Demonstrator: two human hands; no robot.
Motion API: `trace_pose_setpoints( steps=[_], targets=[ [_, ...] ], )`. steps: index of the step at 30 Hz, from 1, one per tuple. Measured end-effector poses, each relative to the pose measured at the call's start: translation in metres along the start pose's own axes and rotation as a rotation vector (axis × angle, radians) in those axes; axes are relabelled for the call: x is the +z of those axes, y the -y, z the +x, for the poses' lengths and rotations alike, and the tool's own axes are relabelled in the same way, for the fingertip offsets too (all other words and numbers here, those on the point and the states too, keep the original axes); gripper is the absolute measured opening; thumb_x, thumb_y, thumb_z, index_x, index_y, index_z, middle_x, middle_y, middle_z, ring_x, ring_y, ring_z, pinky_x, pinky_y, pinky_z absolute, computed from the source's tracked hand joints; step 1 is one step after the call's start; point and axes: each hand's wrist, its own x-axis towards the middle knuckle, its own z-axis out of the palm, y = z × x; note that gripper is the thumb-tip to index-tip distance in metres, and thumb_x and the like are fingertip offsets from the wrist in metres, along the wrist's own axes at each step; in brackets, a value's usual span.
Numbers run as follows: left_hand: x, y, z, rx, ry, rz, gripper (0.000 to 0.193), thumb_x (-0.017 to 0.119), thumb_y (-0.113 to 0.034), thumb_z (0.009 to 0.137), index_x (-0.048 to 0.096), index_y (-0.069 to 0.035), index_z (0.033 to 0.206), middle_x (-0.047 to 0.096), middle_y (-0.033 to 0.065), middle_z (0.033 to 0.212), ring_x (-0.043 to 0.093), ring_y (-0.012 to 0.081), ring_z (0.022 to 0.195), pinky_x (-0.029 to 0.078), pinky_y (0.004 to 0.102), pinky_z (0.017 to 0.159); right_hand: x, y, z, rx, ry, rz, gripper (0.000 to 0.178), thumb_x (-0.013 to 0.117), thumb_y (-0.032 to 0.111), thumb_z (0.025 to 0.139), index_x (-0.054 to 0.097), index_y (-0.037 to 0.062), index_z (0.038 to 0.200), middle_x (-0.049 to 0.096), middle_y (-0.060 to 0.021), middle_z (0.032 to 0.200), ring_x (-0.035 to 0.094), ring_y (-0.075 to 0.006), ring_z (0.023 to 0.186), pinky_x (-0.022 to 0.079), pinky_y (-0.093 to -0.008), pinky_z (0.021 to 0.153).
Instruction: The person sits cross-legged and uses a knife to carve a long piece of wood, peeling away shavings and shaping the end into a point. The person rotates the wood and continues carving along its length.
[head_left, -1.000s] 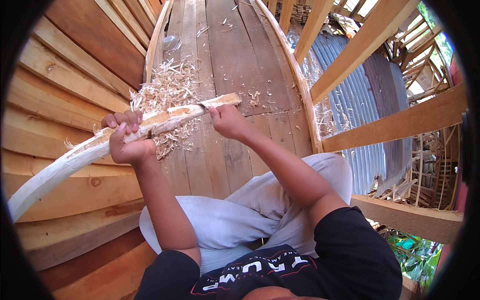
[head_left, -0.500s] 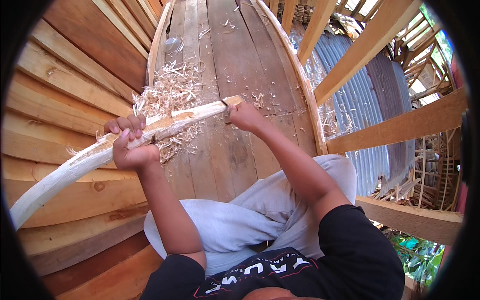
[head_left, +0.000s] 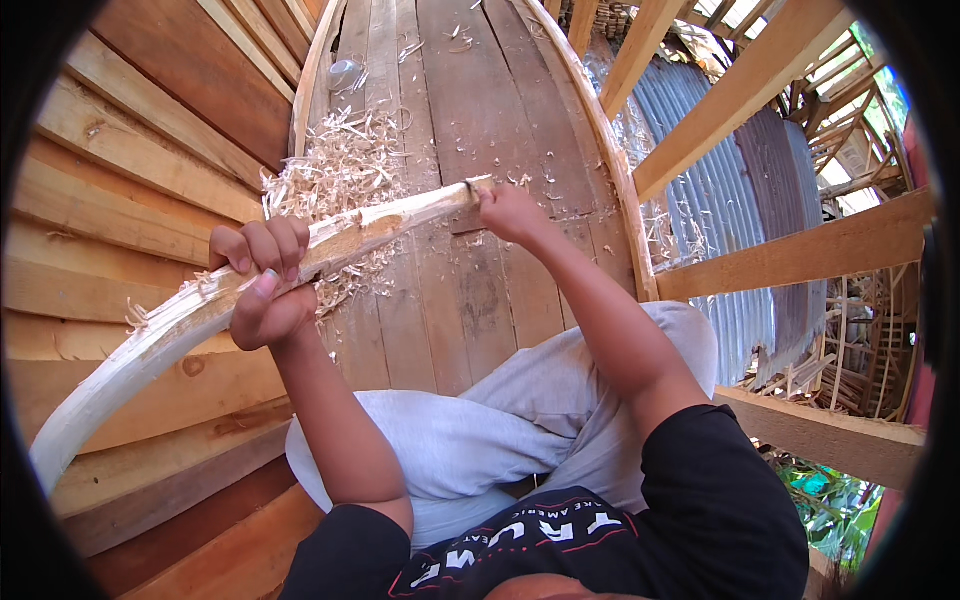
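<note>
A long, curved, peeled wooden pole point(head_left: 372, 222) runs from the lower left up to the middle of the head view. My left hand point(head_left: 262, 275) is wrapped round it, fingers over the top and thumb on the near side. At the pole's far right end, my right hand point(head_left: 512, 213) is closed in a fist. A thin dark blade point(head_left: 470, 190) sticks out of this fist and lies across the pole close to its tip. The blade's handle is hidden in my fingers, so its exact kind cannot be told. Pale patches and loose curls show along the pole's surface.
Wood shavings point(head_left: 345, 165) lie heaped on the plank floor point(head_left: 480, 110) beyond the pole. A clear cup point(head_left: 346, 74) is farther off. A board wall point(head_left: 130, 225) stands close on the left. Wooden railing bars point(head_left: 800, 243) stand on the right, with corrugated metal sheets point(head_left: 700, 140) beyond.
My right hand and the blade have moved up and right to the pole's tip. The pole's right end has risen slightly. My left hand keeps its grip, its fingers a little higher.
</note>
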Motion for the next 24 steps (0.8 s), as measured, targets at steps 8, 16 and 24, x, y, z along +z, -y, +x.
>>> trace_pose_setpoints(
  steps=[8, 16, 24],
  targets=[
    [-0.001, -0.004, -0.001, 0.009, 0.13, 0.004, 0.026, 0.052, -0.007, 0.061, 0.031, -0.013, 0.075, 0.033, -0.0004, 0.057, 0.031, 0.0119, 0.05, 0.028, 0.0305, 0.055, 0.001, 0.035, -0.011, -0.077, 0.078, -0.015, 0.049, 0.04, 0.034, 0.097, 0.063, -0.0068, 0.084, 0.063, -0.0281, 0.077, 0.063, -0.039, 0.078, 0.047, -0.046, 0.075],
    [0.002, -0.004, 0.002, -0.001, 0.22, -0.006, 0.024, 0.052, -0.006, 0.06, 0.033, -0.013, 0.072, 0.034, -0.0009, 0.055, 0.032, 0.0119, 0.048, 0.029, 0.0299, 0.054, -0.022, 0.047, -0.023, -0.036, 0.189, -0.111, 0.049, 0.039, 0.034, 0.097, 0.064, -0.0069, 0.092, 0.064, -0.0274, 0.091, 0.062, -0.04, 0.088, 0.046, -0.0463, 0.083],
    [0.0, -0.004, 0.003, 0.009, 0.31, -0.019, 0.022, 0.053, -0.005, 0.061, 0.034, -0.013, 0.071, 0.035, -0.0012, 0.056, 0.033, 0.0119, 0.048, 0.03, 0.0292, 0.053, -0.017, 0.033, -0.014, -0.099, 0.162, -0.046, 0.05, 0.041, 0.038, 0.098, 0.06, -0.0053, 0.082, 0.061, -0.0216, 0.071, 0.06, -0.033, 0.07, 0.044, -0.0451, 0.069]
  ],
)
